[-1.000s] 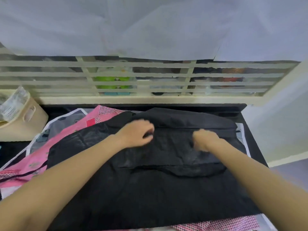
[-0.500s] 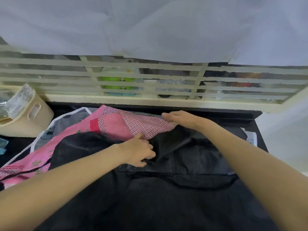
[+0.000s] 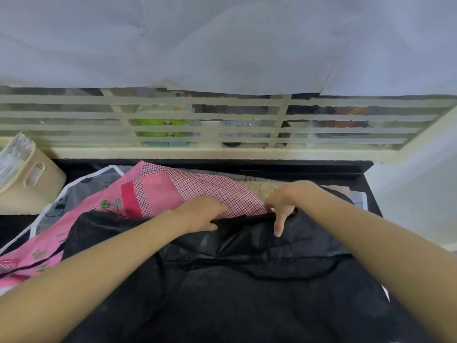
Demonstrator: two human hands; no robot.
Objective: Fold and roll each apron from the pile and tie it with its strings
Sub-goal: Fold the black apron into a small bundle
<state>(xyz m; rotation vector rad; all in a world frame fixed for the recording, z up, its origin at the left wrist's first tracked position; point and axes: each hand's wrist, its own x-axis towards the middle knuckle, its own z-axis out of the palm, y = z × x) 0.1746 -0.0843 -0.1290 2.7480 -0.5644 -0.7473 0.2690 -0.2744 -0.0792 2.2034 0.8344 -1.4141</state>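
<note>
A black apron (image 3: 247,280) lies spread on top of the pile, its far edge folded back toward me. My left hand (image 3: 200,214) grips that folded edge at the middle. My right hand (image 3: 284,206) pinches the same edge just to the right, thumb on top of the black cloth. Under it lies a pink apron (image 3: 158,191) with a checked panel, and a grey printed apron (image 3: 74,191) with white trim shows at the left. The black apron's strings are hidden.
A beige plastic basket (image 3: 32,179) stands at the left on the black table (image 3: 346,169). A slatted cream window frame (image 3: 222,152) runs along the table's far edge, with white sheets hanging above. A white wall rises at the right.
The black apron's far edge has been pulled toward me, uncovering the pink checked apron. My right hand came back from the far side to the folded edge beside my left hand.
</note>
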